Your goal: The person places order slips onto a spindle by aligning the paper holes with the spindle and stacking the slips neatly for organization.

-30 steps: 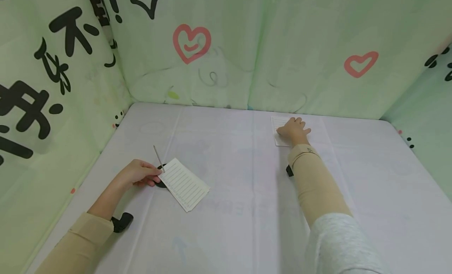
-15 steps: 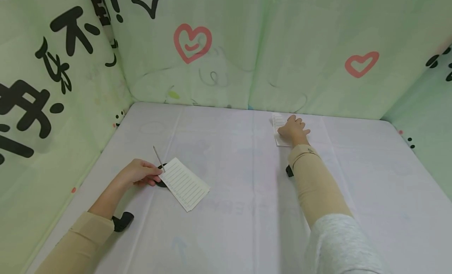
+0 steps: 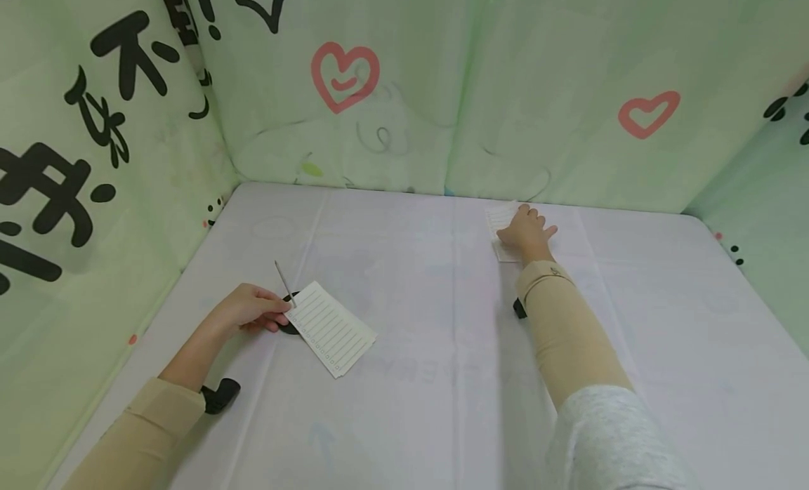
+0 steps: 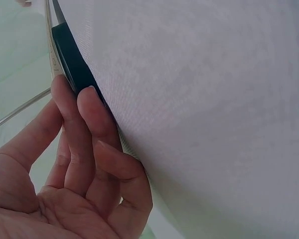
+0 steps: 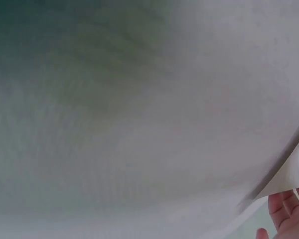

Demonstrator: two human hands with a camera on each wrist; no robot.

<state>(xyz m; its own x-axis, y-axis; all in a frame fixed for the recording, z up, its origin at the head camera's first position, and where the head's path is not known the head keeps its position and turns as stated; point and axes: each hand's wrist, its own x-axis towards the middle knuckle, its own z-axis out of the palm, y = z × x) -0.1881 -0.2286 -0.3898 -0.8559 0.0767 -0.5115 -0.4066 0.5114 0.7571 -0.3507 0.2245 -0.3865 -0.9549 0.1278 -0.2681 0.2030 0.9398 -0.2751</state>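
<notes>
At the left, a stack of lined cards [image 3: 331, 332] sits on a paper spike, its thin metal rod [image 3: 284, 279] standing up by the cards' near corner. My left hand [image 3: 249, 311] pinches that corner and the spike's round black base [image 3: 288, 328]. In the left wrist view, fingertips meet the edge of the black base [image 4: 72, 57]. At the far table edge my right hand [image 3: 527, 234] holds another lined card [image 3: 502, 220], partly covered by the hand. The right wrist view has a lifted white card corner [image 5: 284, 181] among the fingers [image 5: 289, 209].
A white cloth covers the table [image 3: 404, 420]. Green printed curtains [image 3: 537, 76] enclose its back and sides, close behind the right hand. Black wrist cameras sit on both wrists, the left camera [image 3: 220, 396] hanging low over the cloth.
The far edge of the card under my right hand has tilted up slightly, and the fingertips have shifted a little toward the back. My left hand, the spike and its cards stay still.
</notes>
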